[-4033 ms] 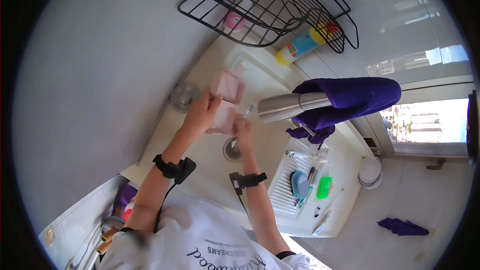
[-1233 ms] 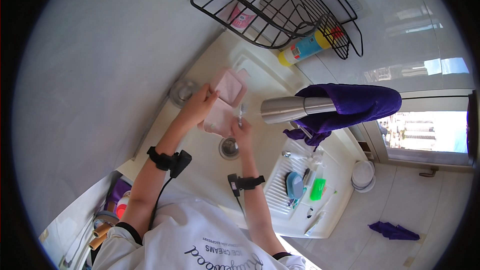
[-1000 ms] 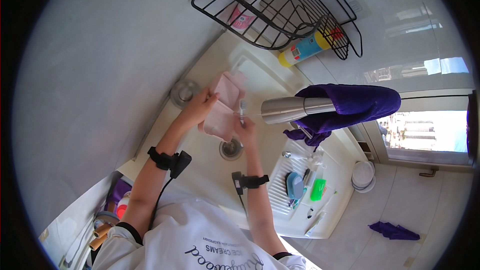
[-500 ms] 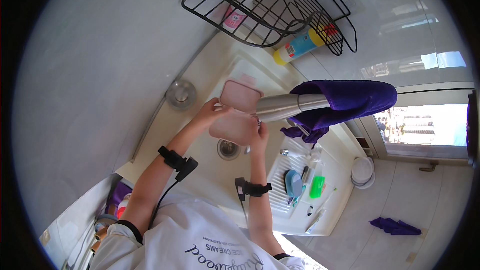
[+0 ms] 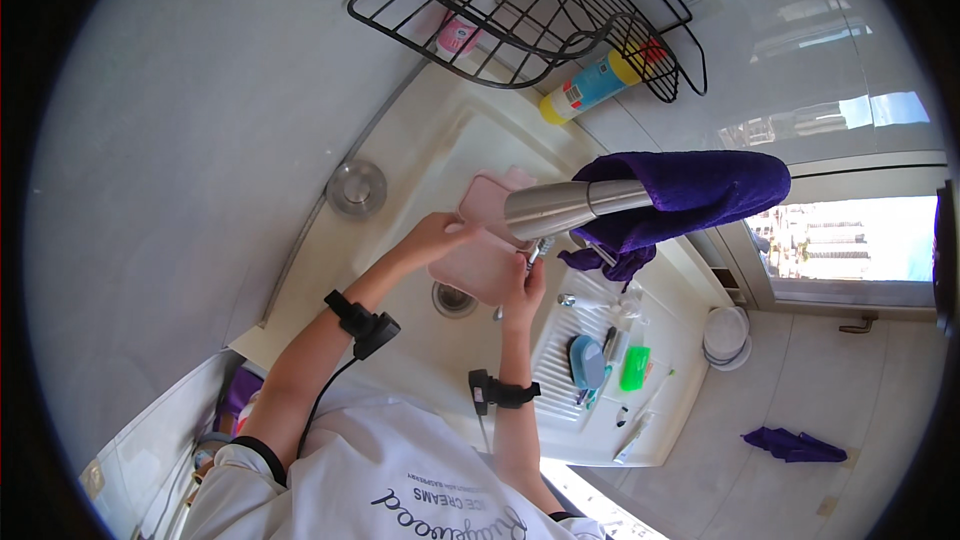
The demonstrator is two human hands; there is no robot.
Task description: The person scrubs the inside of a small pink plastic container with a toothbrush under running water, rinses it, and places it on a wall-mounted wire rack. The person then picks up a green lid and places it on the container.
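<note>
Above the sink (image 5: pixel 410 330), under the steel tap (image 5: pixel 560 208), a pale pink two-part box (image 5: pixel 472 265) is opened out, its halves side by side. My left hand (image 5: pixel 445 235) is closed on its left edge, close to where the halves meet. At its right edge, my right hand (image 5: pixel 522 290) grips the nearer half, the thumb up beside a small shiny metal part (image 5: pixel 540 252) under the tap. The tap covers part of the box's right side. Below the box, the drain (image 5: pixel 455 298) is partly hidden. Whether water runs cannot be made out.
A purple cloth (image 5: pixel 700 190) drapes the tap. Right of the basin, a ribbed board holds a blue brush (image 5: pixel 587 360) and a green sponge (image 5: pixel 635 368). A round metal lid (image 5: pixel 357 189) lies at the left rim. Overhead hangs a black wire rack (image 5: pixel 540 20) with bottles.
The pink box has shifted slightly right and tilted. My left hand has moved right along its edge, and my right hand has moved slightly with it.
</note>
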